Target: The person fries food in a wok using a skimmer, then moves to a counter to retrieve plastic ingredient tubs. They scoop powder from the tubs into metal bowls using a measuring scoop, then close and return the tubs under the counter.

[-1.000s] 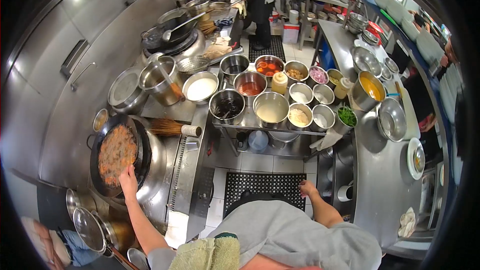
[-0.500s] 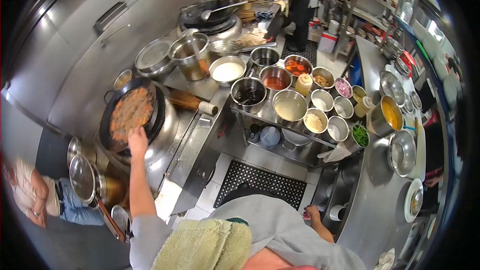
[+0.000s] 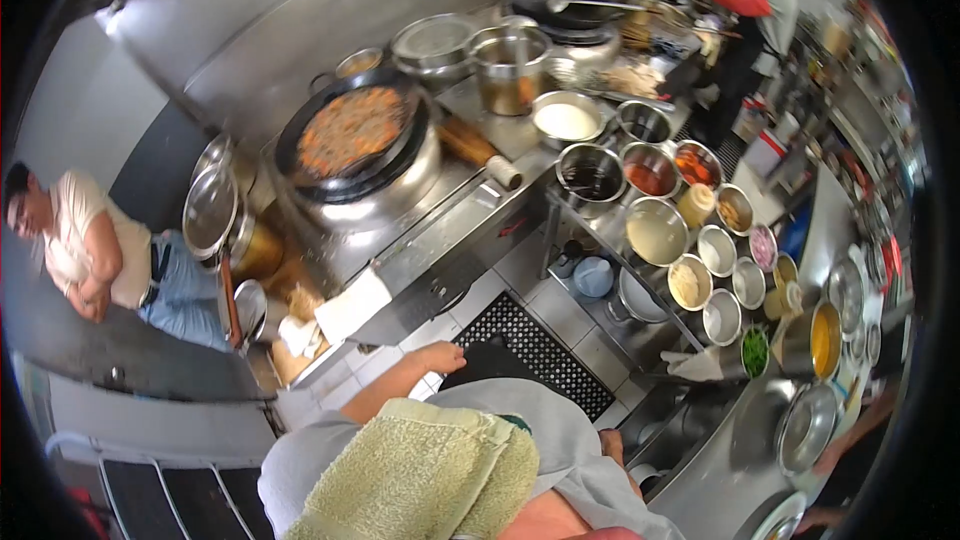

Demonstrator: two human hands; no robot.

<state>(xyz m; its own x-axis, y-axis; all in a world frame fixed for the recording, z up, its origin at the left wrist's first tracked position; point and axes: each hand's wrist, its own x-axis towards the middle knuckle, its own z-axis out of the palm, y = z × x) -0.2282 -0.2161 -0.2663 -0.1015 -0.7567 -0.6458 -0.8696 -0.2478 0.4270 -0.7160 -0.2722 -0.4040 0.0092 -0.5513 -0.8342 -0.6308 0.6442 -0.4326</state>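
Observation:
My left hand [image 3: 444,357] hangs low in front of my body, fingers loosely curled, with nothing visible in it. Beyond it, a white cloth [image 3: 354,304] drapes over the counter edge. My right hand [image 3: 611,444] is low at my other side, partly behind my shirt, and its fingers cannot be made out. On the stove to the left sits a black wok [image 3: 290,152] of orange-brown pieces [image 3: 352,127] in bubbling liquid; neither hand touches it. A bamboo wok brush [image 3: 470,147] lies to its right.
Metal pots of sauces and chopped ingredients, among them chopped greens [image 3: 755,350], crowd a steel cart [image 3: 622,258] ahead. A perforated mat [image 3: 520,340] covers the floor. One person [image 3: 100,250] stands at left with folded arms; another [image 3: 765,20] works at the far woks.
My left hand has come away from the wok's near rim down to my body. The view has turned left, bringing the person with folded arms further into sight.

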